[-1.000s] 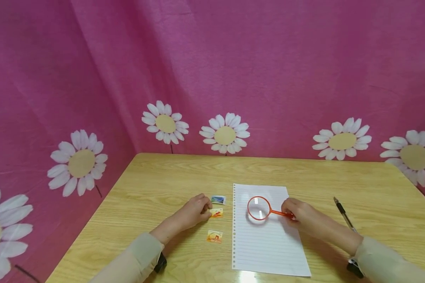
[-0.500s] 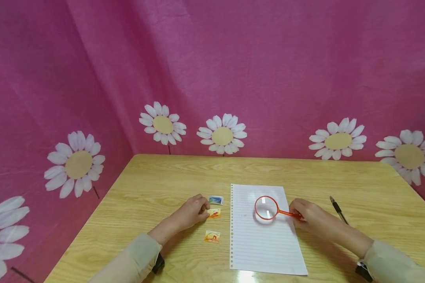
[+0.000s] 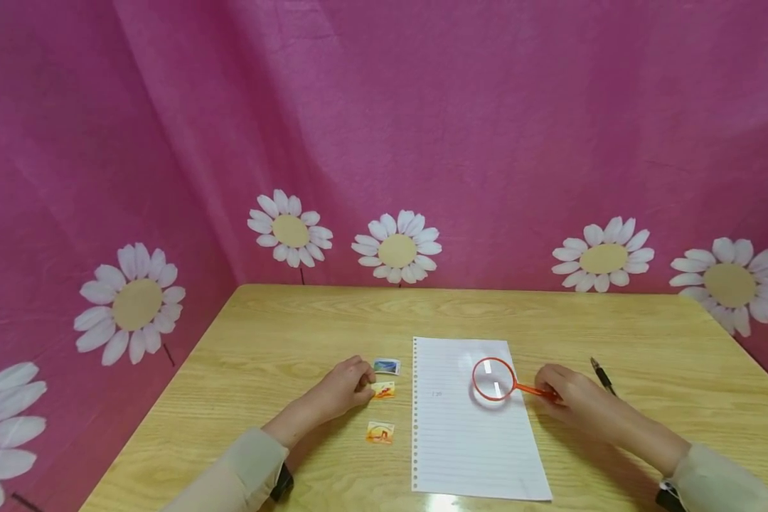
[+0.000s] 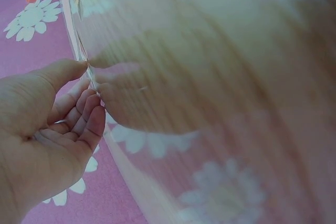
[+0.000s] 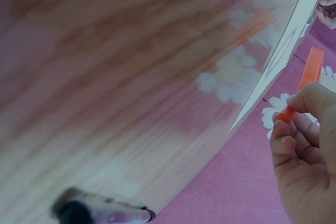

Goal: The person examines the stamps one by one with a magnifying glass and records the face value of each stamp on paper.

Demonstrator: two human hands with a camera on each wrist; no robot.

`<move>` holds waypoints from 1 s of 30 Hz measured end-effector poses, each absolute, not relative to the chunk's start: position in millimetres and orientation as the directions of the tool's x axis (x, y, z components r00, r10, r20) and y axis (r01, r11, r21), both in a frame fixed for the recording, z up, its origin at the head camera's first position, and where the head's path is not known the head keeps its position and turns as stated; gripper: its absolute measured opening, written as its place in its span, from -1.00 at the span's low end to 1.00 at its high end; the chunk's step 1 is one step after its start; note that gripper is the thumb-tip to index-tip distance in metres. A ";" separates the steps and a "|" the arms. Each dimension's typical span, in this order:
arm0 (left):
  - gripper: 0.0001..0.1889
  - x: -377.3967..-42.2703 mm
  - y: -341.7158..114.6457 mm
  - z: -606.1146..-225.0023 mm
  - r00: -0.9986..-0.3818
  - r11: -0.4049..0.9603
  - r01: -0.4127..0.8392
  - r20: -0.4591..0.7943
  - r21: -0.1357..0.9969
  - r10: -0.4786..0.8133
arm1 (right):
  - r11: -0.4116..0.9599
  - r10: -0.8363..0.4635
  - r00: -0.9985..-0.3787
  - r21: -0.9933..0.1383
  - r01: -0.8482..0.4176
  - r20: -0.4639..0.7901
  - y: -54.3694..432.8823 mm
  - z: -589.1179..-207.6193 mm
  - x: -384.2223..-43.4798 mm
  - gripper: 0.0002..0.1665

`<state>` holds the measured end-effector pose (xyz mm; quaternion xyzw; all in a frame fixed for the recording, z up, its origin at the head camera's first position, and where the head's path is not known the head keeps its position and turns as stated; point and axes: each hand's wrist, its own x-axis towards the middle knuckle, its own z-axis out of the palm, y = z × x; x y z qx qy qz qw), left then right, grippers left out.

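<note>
My right hand [image 3: 576, 398] grips the handle of an orange-rimmed magnifying glass [image 3: 515, 386], whose lens lies over the right part of a white lined sheet [image 3: 473, 455]. In the right wrist view, thumb and fingers pinch the orange handle [image 5: 286, 115]. My left hand [image 3: 342, 387], fingers loosely bent, rests on the table with its fingertips at the left edge of a yellow stamp [image 3: 384, 390]. Just beyond that lies a blue-green stamp [image 3: 387, 367]; another yellow stamp [image 3: 380, 432] lies nearer me. Small handwriting [image 3: 436, 394] marks the sheet, too small to read surely.
A black-capped pen [image 3: 603, 377] lies right of the sheet, partly hidden behind my right forearm. The wooden table [image 3: 320, 313] reaches back to a pink curtain [image 3: 486, 142] printed with white daisies.
My right hand has drawn the magnifying glass to the right across the sheet, and the handwriting now shows outside the lens. My left hand has stayed by the middle stamp.
</note>
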<state>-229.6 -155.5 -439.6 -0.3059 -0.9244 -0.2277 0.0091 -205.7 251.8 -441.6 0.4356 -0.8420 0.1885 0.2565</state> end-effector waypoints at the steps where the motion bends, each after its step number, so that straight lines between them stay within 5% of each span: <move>1: -0.88 -229.8 -155.2 -439.5 -0.814 0.710 0.567 0.153 0.418 0.560 | 0.549 -0.635 -0.489 -0.097 -0.830 0.598 253.6 -441.7 -205.3 -0.57; 15: -0.88 -228.6 -157.0 -439.4 -0.810 0.699 0.574 0.169 0.427 0.562 | 0.577 -0.625 -0.501 -0.078 -0.813 0.598 272.0 -442.2 -199.6 -0.49; 30: -0.88 -230.8 -155.8 -442.1 -0.809 0.696 0.575 0.169 0.430 0.563 | 0.653 -0.585 -0.584 -0.100 -0.750 0.563 294.9 -442.6 -186.9 -0.74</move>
